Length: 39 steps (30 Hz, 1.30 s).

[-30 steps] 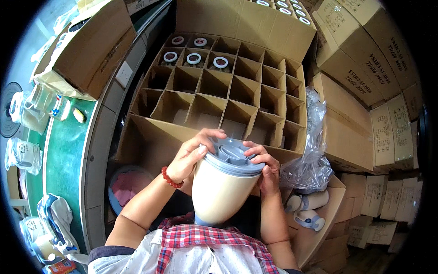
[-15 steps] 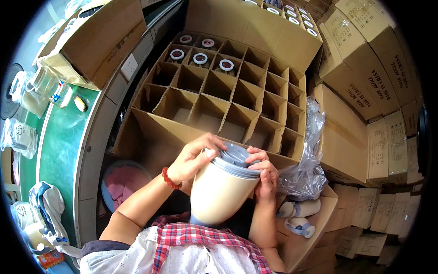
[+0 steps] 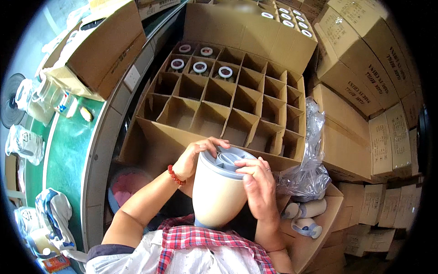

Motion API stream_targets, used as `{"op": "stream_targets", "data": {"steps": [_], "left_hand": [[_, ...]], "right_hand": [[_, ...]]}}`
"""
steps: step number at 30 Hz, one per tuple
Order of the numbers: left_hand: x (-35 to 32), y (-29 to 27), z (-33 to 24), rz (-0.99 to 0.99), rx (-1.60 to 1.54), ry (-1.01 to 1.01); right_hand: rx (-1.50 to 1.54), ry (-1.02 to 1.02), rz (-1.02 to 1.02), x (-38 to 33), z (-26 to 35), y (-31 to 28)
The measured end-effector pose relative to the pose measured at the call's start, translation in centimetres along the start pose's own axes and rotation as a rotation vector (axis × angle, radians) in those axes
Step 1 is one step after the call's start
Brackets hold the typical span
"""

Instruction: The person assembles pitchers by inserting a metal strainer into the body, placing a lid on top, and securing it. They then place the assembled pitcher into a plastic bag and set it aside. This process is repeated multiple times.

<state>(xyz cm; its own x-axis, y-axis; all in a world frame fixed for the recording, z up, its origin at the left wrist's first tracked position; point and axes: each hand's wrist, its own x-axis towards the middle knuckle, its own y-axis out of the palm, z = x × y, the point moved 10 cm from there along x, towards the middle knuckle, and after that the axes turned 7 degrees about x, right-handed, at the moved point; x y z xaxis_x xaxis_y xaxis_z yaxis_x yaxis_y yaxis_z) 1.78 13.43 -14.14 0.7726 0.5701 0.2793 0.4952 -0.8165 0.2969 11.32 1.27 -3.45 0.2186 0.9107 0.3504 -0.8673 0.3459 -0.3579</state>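
A cream, tapered vacuum flask body (image 3: 218,198) stands against my front, its wide grey ringed end (image 3: 232,173) facing up. My left hand (image 3: 188,160), with a red bead bracelet at the wrist, has its fingers hooked over the far left of the rim. On the other side my right hand (image 3: 261,189) presses its fingertips onto the grey end, beside a raised round ring in its middle. The flask's narrow bottom meets the plaid apron (image 3: 200,237). Straight ahead is a divided cardboard box (image 3: 159,137); several white-rimmed glass liners (image 3: 200,67) sit in its far left cells.
Clear plastic wrap (image 3: 303,176) hangs at the box's right corner. Below it, a carton (image 3: 331,217) holds cream flasks with grey parts. Stacked cartons (image 3: 365,68) rise on the right. On the left runs a green-topped table (image 3: 68,155); a blue tub (image 3: 114,201) with pink cloth sits beneath.
My right fingers have shifted from the near right rim onto the top of the grey end. The flask has tilted slightly, showing more of that end. My left hand stays on the rim.
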Motion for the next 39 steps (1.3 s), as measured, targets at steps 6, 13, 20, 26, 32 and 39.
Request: {"op": "stream_targets", "data": {"steps": [6, 13, 20, 26, 32, 39], "left_hand": [[1.6, 8.1, -9.8, 0.007, 0.978, 0.198], [1.3, 7.6, -7.8, 0.263, 0.766, 0.198], [0.0, 2.2, -2.3, 0.045, 0.037, -0.214], [1.6, 13.5, -10.5, 0.177, 1.342, 0.111], [0.1, 3.3, -3.1, 0.301, 0.165, 0.007], [0.9, 3.8, -2.8, 0.144, 0.249, -0.101]], "right_hand": [[1.325, 0.417, -0.066, 2.7, -15.4, 2.1], [1.005, 0.737, 0.135, -0.5, -12.4, 1.6], [0.284, 0.378, 0.068, -1.1, -7.0, -2.6], [1.793, 0.481, 0.507, 1.7, -15.2, 6.5], [0.543, 0.42, 0.113, -1.2, -7.0, -0.7], [0.539, 0.61, -0.059, -1.4, -10.6, -2.3]]}}
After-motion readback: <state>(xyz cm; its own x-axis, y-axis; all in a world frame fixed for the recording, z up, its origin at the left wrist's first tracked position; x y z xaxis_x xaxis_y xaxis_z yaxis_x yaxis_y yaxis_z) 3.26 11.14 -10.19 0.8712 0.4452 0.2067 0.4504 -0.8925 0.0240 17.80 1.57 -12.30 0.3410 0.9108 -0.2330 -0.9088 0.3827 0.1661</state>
